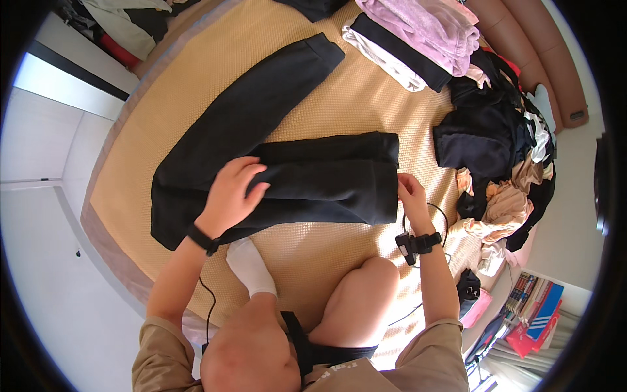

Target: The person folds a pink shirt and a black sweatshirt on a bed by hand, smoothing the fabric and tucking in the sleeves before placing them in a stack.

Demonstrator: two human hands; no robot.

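Note:
A black sweatshirt [313, 181] lies partly folded on the bed, with one sleeve [254, 93] stretched out at an angle towards the far side. Its wide ribbed hem [387, 193] faces right. My left hand [235, 193] is over the body of the garment, fingers apart and holding nothing; whether it presses on the cloth I cannot tell. At the hem's right edge, the thumb and fingers of my right hand [413, 196] pinch the cloth, the fingertips partly hidden. Both wrists wear black straps.
Folded clothes, with a lilac fleece [421, 29] on top, form a stack at the far edge of the yellow-tan bed cover [313, 245]. A loose heap of clothes [490, 142] lies to the right. Thin black cables hang near both wrists. Books [526, 294] stand at lower right.

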